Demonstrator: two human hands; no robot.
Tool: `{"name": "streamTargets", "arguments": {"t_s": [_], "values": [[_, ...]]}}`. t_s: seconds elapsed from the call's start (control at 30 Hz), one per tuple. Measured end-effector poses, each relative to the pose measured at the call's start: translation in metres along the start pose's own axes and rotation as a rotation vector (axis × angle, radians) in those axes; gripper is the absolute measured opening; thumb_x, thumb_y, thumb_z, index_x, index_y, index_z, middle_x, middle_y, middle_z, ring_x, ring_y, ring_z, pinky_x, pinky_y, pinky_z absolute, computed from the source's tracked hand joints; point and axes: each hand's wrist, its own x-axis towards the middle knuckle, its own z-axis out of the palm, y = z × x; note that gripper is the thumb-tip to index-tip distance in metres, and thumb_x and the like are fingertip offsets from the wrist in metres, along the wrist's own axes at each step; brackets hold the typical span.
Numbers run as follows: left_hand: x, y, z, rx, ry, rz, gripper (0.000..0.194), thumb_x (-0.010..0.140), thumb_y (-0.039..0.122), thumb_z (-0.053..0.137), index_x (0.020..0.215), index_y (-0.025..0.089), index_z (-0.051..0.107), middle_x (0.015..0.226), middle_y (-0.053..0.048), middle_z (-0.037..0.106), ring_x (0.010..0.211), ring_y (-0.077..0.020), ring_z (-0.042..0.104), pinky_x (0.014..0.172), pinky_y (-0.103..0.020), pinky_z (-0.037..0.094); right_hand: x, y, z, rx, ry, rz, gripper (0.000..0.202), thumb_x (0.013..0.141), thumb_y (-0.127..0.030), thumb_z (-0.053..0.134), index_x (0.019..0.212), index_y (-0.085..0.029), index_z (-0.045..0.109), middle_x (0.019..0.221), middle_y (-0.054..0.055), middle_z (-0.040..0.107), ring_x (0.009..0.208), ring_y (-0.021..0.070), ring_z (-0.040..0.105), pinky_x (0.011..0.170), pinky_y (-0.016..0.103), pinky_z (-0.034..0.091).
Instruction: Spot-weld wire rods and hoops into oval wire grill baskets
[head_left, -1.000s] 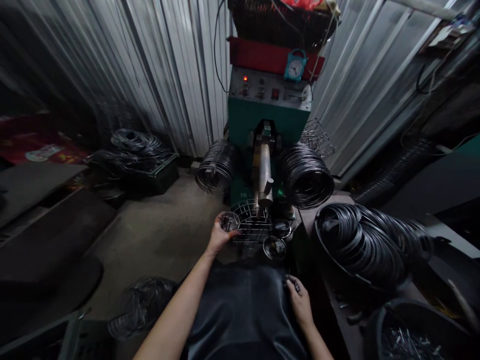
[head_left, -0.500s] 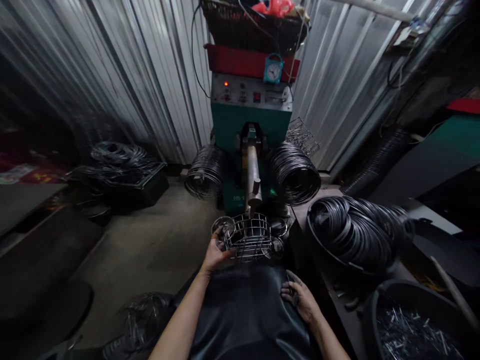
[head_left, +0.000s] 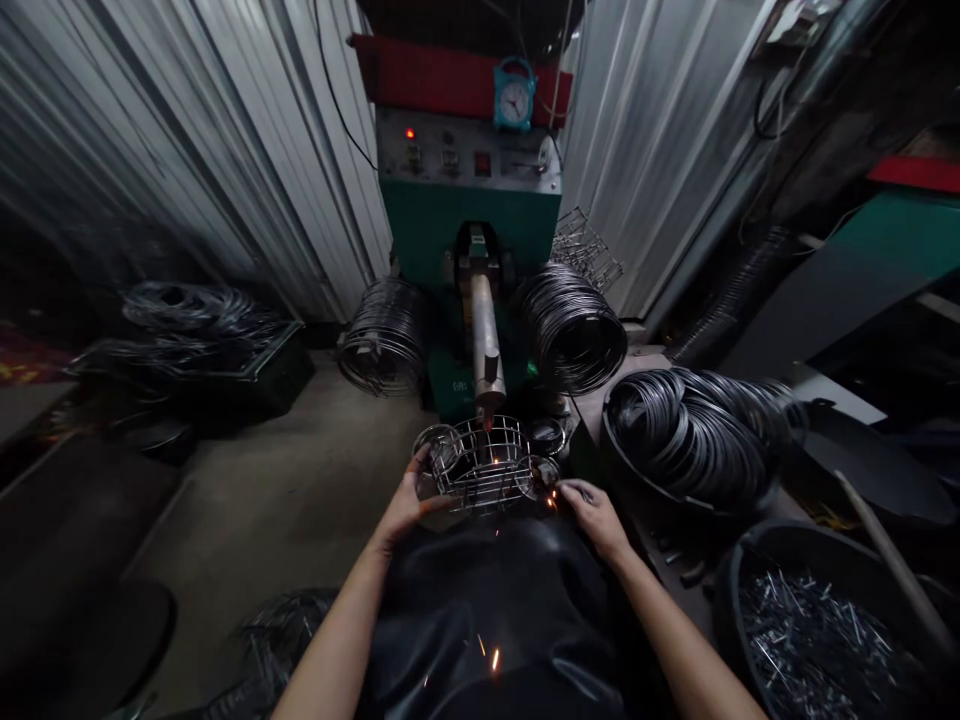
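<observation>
My left hand (head_left: 405,505) is closed on the left side of a round-fronted wire basket (head_left: 491,485). The basket sits under the lower end of the metal arm (head_left: 484,330) of a green welding machine (head_left: 409,215). Close to the basket's right side, my right hand (head_left: 596,510) has its fingers pinched together; whatever they hold is too small to make out. Orange sparks (head_left: 552,497) fly just left of those fingers, and others drop past the dark apron (head_left: 495,590) over my lap.
Wire coils flank the machine, one on the left (head_left: 382,340) and one on the right (head_left: 574,330). To my right stand a tub of wire rings (head_left: 690,440) and a black bucket (head_left: 727,610) of short metal pieces. A crate of wire (head_left: 281,375) lies left.
My right hand has risen from the apron to the basket's right side. Sparks have appeared. My left hand still grips the basket, and the view has tilted down and shifted right.
</observation>
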Motion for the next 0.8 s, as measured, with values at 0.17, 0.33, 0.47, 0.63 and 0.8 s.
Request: {"name": "streamTargets", "arguments": {"t_s": [0.17, 0.33, 0.47, 0.63, 0.8], "values": [[0.049, 0.055, -0.01, 0.305, 0.019, 0.088, 0.045, 0.081, 0.055, 0.047, 0.102, 0.02, 0.065, 0.112, -0.007, 0.064, 0.113, -0.0257, 0.054, 0.1, -0.039, 0.039, 0.09, -0.068, 0.025, -0.303, -0.171, -0.449, 0.029, 0.082, -0.037, 0.055, 0.095, -0.018, 0.073, 0.096, 0.008, 0.069, 0.09, 0.0189, 0.062, 0.083, 0.031, 0.046], [0.092, 0.087, 0.006, 0.629, -0.226, -0.021, 0.05, 0.074, 0.065, 0.051, 0.076, 0.018, 0.067, 0.071, -0.001, 0.065, 0.072, -0.0209, 0.06, 0.067, -0.029, 0.046, 0.144, -0.093, 0.058, -0.543, -0.533, -0.464, 0.029, 0.085, -0.036, 0.054, 0.087, -0.014, 0.073, 0.081, 0.002, 0.068, 0.077, 0.0152, 0.06, 0.07, 0.023, 0.043], [0.105, 0.087, 0.017, 0.821, -0.173, -0.052, 0.045, 0.077, 0.062, 0.051, 0.079, 0.021, 0.068, 0.077, -0.002, 0.068, 0.081, -0.0231, 0.061, 0.077, -0.033, 0.044, 0.157, -0.087, 0.074, -0.676, -0.508, -0.39, 0.026, 0.084, -0.034, 0.054, 0.081, -0.014, 0.07, 0.07, 0.0, 0.066, 0.068, 0.0136, 0.056, 0.06, 0.02, 0.037], [0.12, 0.09, 0.011, 0.86, -0.02, -0.034, 0.035, 0.088, 0.048, 0.044, 0.103, 0.024, 0.065, 0.112, -0.007, 0.066, 0.109, -0.0263, 0.055, 0.097, -0.046, 0.035, 0.172, -0.086, 0.083, -0.712, -0.406, -0.399, 0.023, 0.086, -0.029, 0.05, 0.078, -0.016, 0.067, 0.071, 0.003, 0.066, 0.066, 0.0139, 0.052, 0.059, 0.021, 0.034], [0.094, 0.073, -0.038, 0.68, -0.114, -0.003, 0.04, 0.084, 0.046, 0.047, 0.11, 0.02, 0.063, 0.113, -0.006, 0.067, 0.108, -0.023, 0.057, 0.096, -0.037, 0.042, 0.182, -0.082, 0.067, -0.725, -0.418, -0.397, 0.028, 0.087, -0.033, 0.046, 0.075, -0.015, 0.064, 0.066, 0.001, 0.061, 0.059, 0.0118, 0.045, 0.056, 0.022, 0.03]]}}
